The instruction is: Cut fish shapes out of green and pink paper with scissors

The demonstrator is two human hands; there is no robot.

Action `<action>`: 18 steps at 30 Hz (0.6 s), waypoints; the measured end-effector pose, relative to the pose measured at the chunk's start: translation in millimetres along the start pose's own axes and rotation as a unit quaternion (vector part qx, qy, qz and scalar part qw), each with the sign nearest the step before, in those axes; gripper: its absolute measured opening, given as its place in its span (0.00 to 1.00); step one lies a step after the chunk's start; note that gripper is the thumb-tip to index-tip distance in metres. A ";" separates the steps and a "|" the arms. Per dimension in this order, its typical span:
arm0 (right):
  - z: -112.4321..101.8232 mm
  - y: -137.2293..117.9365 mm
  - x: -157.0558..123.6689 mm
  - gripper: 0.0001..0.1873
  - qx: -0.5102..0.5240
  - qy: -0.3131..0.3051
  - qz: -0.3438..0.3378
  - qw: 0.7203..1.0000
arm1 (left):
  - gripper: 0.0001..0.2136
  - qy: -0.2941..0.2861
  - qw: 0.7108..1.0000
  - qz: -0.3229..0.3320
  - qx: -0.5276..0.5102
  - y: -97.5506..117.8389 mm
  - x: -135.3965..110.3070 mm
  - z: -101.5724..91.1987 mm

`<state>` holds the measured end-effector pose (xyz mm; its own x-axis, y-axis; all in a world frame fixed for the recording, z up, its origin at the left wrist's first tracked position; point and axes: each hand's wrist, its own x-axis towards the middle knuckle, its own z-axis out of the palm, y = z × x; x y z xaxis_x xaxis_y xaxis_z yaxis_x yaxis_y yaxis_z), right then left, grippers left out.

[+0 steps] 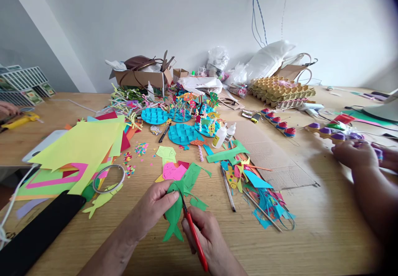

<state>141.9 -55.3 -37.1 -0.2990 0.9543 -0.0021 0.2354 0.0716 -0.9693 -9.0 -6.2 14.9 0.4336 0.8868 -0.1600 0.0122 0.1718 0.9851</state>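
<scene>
The green paper fish (173, 216) was in my left hand (152, 205), above the surface (261, 251), with its tail pointing toward me. The thumb of this hand pressed on the upper part of the fish, and its fingers supported the paper from behind. My right hand (207, 230) was closed around the red-handled scissors (195, 236), just right of the fish. The dark blades lay along the fish's right edge, near my left thumb. A thin green offcut (189, 195) curled away beside them.

The following parts were obscured: most of my left fingers, behind the paper; the finger loops, partly inside my right hand; and the blade tips, which I could not make out against the fish. Both my forearms were cut off by the lower edge of the view.

Beyond my hands lay a green sheet (191, 175) with a drawn outline and a pink piece (170, 171). To the right were a pen (228, 189) and blue scraps (267, 203); to the left, a tape roll (94, 179). At the right edge, another person's hand (356, 153) touched purple-painted carton cups (325, 131); its grip was hard to discern. At the left edge, a blurred hand (8, 108) was near a yellow tool (20, 120).
</scene>
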 end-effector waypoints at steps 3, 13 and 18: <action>1.7 3.1 0.4 0.20 0.002 0.007 -0.009 1.000 | 0.08 -0.005 1.000 -0.001 -0.003 -1.1 0.3 -1.1; 0.1 -2.3 3.2 0.21 -0.011 0.004 -0.002 1.000 | 0.08 -0.015 1.000 0.000 0.002 -1.3 0.7 -6.1; -0.5 -2.8 3.8 0.22 -0.014 0.000 0.003 1.000 | 0.09 -0.007 1.000 -0.002 0.006 0.0 1.8 -5.5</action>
<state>140.6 -51.8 -34.2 -0.2984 0.9544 -0.0076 0.2636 0.0747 -0.9617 -13.2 -2.3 14.2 0.4468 0.8796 -0.1631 0.0245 0.1703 0.9851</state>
